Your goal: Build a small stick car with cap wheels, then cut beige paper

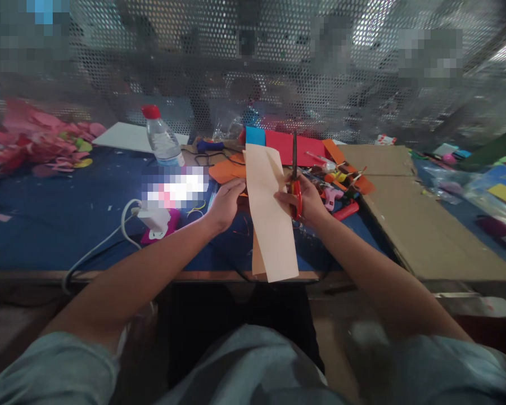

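Head view: cream paper was at frame centre. Left hand was at its left edge, fingers bent; whether they gripped it could not be told. Right hand, right of centre, had fingers closed around red-handled scissors, blades upward. Bottle stood upper left.

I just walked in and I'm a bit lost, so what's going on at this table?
A person's right hand holds red-handled scissors, blades up, and also overlaps the right edge of a pale paper sheet. The left hand is at the sheet's left edge; whether it grips is unclear. A red-capped bottle is on the blue table, farther back to the left.
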Demonstrator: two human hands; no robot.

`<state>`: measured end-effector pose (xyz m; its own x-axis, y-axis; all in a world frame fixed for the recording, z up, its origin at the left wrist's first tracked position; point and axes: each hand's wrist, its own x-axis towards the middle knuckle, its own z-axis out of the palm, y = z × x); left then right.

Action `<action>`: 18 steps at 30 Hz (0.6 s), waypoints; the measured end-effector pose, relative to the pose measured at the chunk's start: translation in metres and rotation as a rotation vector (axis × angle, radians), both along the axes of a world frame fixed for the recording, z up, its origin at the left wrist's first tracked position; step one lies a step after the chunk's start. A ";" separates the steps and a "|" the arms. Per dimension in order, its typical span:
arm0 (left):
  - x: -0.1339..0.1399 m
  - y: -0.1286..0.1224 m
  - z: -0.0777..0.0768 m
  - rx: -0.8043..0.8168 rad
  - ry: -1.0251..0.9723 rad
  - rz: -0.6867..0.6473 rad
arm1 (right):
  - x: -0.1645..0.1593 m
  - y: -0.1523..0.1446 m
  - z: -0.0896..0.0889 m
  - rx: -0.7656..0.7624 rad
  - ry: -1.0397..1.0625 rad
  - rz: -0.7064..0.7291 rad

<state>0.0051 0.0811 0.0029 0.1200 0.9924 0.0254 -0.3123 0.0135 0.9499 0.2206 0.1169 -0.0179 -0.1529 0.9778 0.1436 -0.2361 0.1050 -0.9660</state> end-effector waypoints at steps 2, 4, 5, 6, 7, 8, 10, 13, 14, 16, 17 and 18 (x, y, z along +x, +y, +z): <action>0.000 -0.001 0.002 0.014 0.017 -0.014 | 0.000 0.000 0.001 0.005 0.000 0.011; 0.000 -0.002 0.003 0.021 0.024 -0.023 | 0.000 0.000 0.002 0.011 0.008 0.013; 0.000 -0.002 0.003 0.023 0.021 -0.029 | -0.001 0.000 0.003 0.013 0.014 0.010; 0.001 -0.002 0.003 0.024 0.016 -0.037 | -0.001 -0.001 0.003 0.013 0.022 0.004; 0.001 -0.002 0.003 0.027 0.009 -0.048 | -0.001 -0.001 0.004 0.011 0.031 -0.003; 0.001 -0.003 0.003 0.030 0.004 -0.058 | -0.001 -0.001 0.004 0.008 0.039 -0.008; 0.001 -0.003 0.003 0.035 -0.008 -0.073 | -0.001 -0.001 0.005 0.004 0.053 -0.013; 0.001 -0.003 0.002 0.024 -0.016 -0.072 | -0.001 -0.001 0.004 0.012 0.062 -0.015; 0.001 -0.003 0.001 0.020 -0.012 -0.069 | -0.001 -0.001 0.004 0.018 0.062 -0.017; 0.001 -0.003 0.001 0.018 0.004 -0.059 | -0.001 -0.001 0.004 0.031 0.056 -0.023; 0.001 -0.003 0.001 0.019 0.012 -0.056 | -0.001 0.000 0.003 0.034 0.053 -0.026; 0.000 -0.003 0.001 0.020 0.017 -0.053 | -0.001 0.000 0.003 0.035 0.051 -0.030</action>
<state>0.0055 0.0780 0.0039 0.1733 0.9839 0.0430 -0.2952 0.0102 0.9554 0.2196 0.1167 -0.0148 -0.1156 0.9760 0.1847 -0.2809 0.1462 -0.9485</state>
